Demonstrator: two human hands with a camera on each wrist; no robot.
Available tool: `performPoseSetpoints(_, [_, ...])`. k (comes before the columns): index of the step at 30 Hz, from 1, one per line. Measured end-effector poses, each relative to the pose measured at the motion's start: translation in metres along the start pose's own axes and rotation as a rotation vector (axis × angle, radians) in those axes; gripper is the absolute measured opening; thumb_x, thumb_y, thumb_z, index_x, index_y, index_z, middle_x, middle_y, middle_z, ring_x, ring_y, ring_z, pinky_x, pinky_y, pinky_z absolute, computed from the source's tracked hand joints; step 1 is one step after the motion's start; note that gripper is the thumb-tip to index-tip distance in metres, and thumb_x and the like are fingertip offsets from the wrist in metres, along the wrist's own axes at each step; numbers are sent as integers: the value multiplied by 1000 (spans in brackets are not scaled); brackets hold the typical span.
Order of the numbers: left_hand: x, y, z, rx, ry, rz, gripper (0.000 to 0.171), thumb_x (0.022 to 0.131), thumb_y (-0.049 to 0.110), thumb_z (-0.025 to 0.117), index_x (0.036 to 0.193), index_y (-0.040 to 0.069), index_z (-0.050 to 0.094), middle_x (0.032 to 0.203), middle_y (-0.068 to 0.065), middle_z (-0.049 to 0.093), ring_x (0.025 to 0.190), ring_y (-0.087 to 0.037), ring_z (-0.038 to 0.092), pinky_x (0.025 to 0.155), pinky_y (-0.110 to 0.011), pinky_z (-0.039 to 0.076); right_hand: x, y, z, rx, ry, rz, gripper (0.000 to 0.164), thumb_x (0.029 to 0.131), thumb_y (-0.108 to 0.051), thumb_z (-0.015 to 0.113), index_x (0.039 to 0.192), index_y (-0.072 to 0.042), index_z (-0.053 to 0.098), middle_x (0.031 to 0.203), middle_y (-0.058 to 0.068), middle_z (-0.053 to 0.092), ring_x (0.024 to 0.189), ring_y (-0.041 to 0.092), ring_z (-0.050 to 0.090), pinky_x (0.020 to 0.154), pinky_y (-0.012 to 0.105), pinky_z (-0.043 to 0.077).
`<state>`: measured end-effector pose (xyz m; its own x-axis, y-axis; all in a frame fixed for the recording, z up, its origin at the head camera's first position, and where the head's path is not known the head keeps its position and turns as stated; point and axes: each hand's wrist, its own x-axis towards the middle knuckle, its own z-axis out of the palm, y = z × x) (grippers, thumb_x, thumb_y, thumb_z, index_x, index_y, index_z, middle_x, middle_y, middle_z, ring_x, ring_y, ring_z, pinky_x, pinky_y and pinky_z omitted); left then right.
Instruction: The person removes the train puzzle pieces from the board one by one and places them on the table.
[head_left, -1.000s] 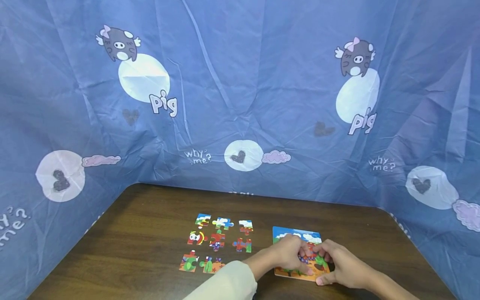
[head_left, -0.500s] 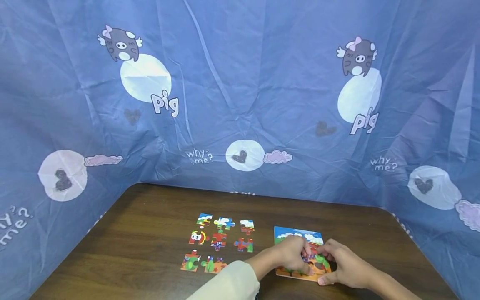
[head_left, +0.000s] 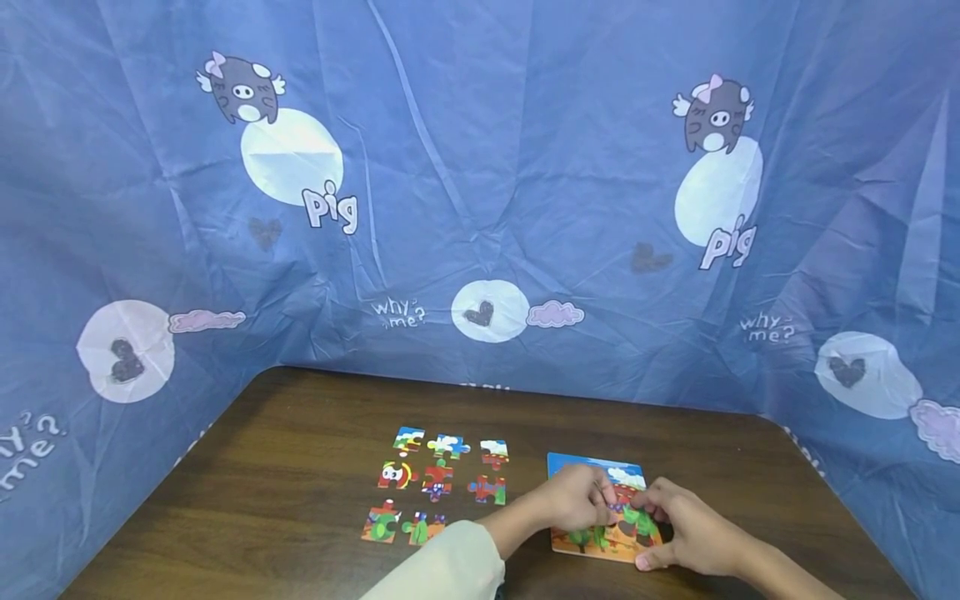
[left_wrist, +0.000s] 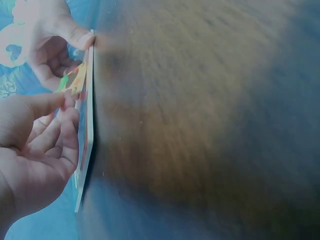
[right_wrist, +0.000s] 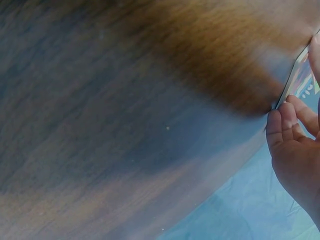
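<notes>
A square jigsaw puzzle board (head_left: 592, 461) with a picture of sky, clouds and plants lies on the table at the right. My left hand (head_left: 576, 500) is over its middle. Between thumb and fingertips it pinches a jigsaw piece (left_wrist: 75, 80) in orange and green, which stands tilted up from the board in the left wrist view. My right hand (head_left: 693, 533) grips the board's right side, thumb at the near corner and fingers curled at the edge. In the right wrist view, fingertips (right_wrist: 288, 112) touch that edge. The left hand hides part of the picture.
Left of the board, several loose jigsaw pieces (head_left: 438, 481) lie in spaced rows on the dark wooden table (head_left: 262, 483). The left sleeve (head_left: 453, 562) partly covers the nearest row. A blue printed cloth (head_left: 480, 208) hangs around the table's back and sides.
My left hand has drawn slightly up and left, and the pinched piece now shows between its fingers and the right hand. The right hand keeps its place on the board.
</notes>
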<state>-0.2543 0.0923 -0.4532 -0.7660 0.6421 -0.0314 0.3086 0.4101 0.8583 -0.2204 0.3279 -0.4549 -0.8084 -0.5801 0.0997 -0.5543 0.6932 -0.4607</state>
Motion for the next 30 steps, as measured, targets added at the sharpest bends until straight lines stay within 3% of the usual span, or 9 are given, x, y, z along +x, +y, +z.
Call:
performPoseSetpoints(6, [-5,-2,-5,-52,4,22,12,92,0,72,90,9,64,74,4,65,65,-8,61,63,-21,50,1,0,0,-3,-20,10,67,77,-54,84,119,-6,66,102,-3,55,90,7,52,76,28,50])
performPoseSetpoints(14, [-18,-10,-23,-91,20,62,12,90,-1,71,90,8,64,72,3,67,63,-9,62,59,-21,48,1,1,-1,-6,-23,25,68,76,-54,85,118,-5,66,100,-3,54,90,7,52,75,28,50])
performPoseSetpoints(26, [-58,-22,-61,-84,31,18,8,92,4,72,94,5,65,77,0,67,68,-16,63,60,-23,46,1,-2,-1,-9,-55,97,69,74,-53,87,121,-6,66,101,-3,55,91,8,52,77,28,50])
performPoseSetpoints(30, [-71,-29,-72,-27,46,11,9,91,7,74,93,9,65,76,2,67,68,-14,62,63,-25,47,1,-2,-1,-5,-50,89,69,75,-53,86,121,-6,66,102,-4,54,91,7,52,77,28,50])
